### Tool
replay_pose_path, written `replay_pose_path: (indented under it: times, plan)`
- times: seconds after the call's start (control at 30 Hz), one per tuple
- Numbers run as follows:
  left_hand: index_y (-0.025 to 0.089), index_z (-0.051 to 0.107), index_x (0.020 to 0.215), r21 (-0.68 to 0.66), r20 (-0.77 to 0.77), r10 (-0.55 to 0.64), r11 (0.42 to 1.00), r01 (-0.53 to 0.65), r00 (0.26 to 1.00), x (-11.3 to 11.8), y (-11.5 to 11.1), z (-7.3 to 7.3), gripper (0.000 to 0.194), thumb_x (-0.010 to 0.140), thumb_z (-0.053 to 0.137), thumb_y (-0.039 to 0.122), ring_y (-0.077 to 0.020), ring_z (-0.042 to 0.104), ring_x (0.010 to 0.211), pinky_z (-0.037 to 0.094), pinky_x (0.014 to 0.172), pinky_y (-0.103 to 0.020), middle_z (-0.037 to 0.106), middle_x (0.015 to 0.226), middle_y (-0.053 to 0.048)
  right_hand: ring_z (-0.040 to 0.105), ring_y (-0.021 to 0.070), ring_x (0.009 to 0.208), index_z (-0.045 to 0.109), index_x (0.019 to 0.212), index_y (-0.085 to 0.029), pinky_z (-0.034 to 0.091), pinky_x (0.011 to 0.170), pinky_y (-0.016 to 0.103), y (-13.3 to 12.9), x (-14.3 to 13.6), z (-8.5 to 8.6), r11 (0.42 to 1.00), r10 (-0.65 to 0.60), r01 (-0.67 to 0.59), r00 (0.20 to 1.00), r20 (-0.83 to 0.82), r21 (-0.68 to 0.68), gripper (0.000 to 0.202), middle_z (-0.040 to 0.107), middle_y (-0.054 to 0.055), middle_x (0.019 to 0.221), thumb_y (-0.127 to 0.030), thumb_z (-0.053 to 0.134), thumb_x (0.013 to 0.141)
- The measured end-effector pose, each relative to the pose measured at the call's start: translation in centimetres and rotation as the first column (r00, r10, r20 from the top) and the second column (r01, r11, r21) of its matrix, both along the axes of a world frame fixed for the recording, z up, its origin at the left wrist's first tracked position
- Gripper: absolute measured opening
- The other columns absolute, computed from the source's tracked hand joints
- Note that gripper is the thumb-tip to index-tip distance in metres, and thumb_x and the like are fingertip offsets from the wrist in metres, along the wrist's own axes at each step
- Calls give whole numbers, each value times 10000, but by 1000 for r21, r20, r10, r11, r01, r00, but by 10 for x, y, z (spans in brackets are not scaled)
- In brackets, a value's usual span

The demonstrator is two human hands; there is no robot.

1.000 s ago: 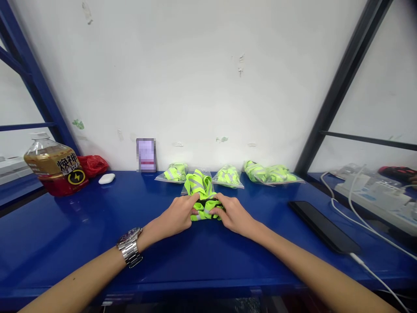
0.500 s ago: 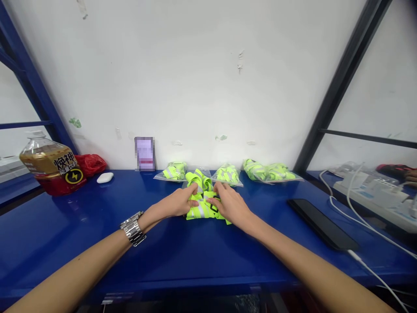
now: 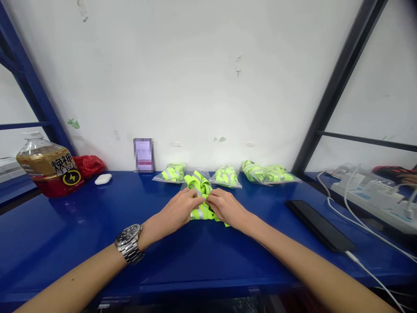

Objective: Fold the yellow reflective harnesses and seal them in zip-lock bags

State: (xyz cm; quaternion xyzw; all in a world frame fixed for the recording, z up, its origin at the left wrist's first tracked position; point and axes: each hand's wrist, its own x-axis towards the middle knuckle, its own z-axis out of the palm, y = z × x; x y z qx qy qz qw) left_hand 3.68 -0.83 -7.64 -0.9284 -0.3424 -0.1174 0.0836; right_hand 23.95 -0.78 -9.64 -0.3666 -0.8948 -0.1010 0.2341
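Note:
Both my hands meet over a neon yellow reflective strap (image 3: pixel 201 214) with silver stripes, bunched on the blue table. My left hand (image 3: pixel 181 206), with a metal watch (image 3: pixel 129 243) on its wrist, pinches the strap from the left. From the right, my right hand (image 3: pixel 228 208) grips it with closed fingers, the two hands' fingertips almost touching. A loop of the strap stands up behind the fingers, and clear plastic shows beneath and behind it. My fingers hide the middle of the bundle.
Along the wall lie clear bags of similar yellow straps (image 3: pixel 173 172), (image 3: pixel 226 176), (image 3: pixel 279 172). To the left are a large drink bottle (image 3: pixel 48 165), a red plastic bag (image 3: pixel 88 166), a white case (image 3: pixel 103 179) and a propped phone (image 3: pixel 143 155). A black phone (image 3: pixel 319 225) with a white cable lies right, near power strips (image 3: pixel 374 195).
My hands have drawn closer together over the strap, fingers now more curled and covering its middle and the black buckle. The view has shifted slightly.

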Motion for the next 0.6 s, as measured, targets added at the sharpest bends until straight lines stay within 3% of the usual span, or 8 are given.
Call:
replay_pose_path:
  times: [0.07, 0.13, 0.27, 0.37, 0.43, 0.6]
  plan:
    - [180, 563, 948, -22, -22, -13, 1000, 12, 1000, -2, -4, 1, 250, 910, 338, 77, -190, 523, 823, 441, 729, -305, 549, 914, -64, 515, 162, 695, 582, 739, -153, 344, 588, 260, 1, 1, 1, 999, -29, 30, 999, 41, -14, 264, 572, 50, 743, -146, 415, 943]
    - [170, 559, 1018, -51, -19, -15, 999, 14, 1000, -7, -10, 0, 249, 978, 319, 220, -200, 555, 851, 459, 745, -318, 572, 952, -77, 502, 156, 672, 573, 720, -153, 336, 575, 263, 1, 1, 1, 999, -40, 42, 997, 62, -26, 288, 557, 49, 738, -163, 402, 952]
    - [147, 429, 1281, 21, 1, -121, 992, 121, 993, -16, -18, -7, 461, 956, 395, 472, -262, 540, 1106, 457, 888, -364, 552, 1200, -145, 536, 171, 758, 588, 782, -148, 416, 678, 284, -5, 5, 4, 997, 24, -22, 999, 28, -70, 319, 563, 66, 802, -242, 359, 983]
    - [101, 415, 1290, 136, -58, -128, 981, 135, 990, -17, -15, -14, 461, 952, 436, 414, -285, 530, 1138, 439, 931, -382, 546, 1214, -172, 554, 229, 910, 598, 945, -123, 467, 798, 351, -13, 9, 5, 992, 88, -86, 996, 17, -92, 302, 580, 115, 935, -404, 490, 925]
    - [90, 453, 1243, 191, -126, -95, 974, 118, 987, -15, -11, -17, 385, 958, 435, 348, -282, 563, 1061, 456, 892, -385, 569, 1153, -164, 545, 270, 988, 573, 1050, -99, 482, 837, 392, -15, 10, 2, 989, 107, -105, 994, 7, -102, 427, 577, 152, 1016, -475, 590, 849]
    - [92, 476, 1186, 256, -174, -65, 961, 109, 983, -8, -2, -18, 308, 985, 343, 284, -266, 591, 972, 477, 832, -383, 593, 1065, -148, 549, 291, 1027, 515, 1161, -118, 494, 833, 429, -6, 12, -7, 992, 76, -75, 997, 7, -101, 389, 578, 171, 1089, -359, 597, 867]
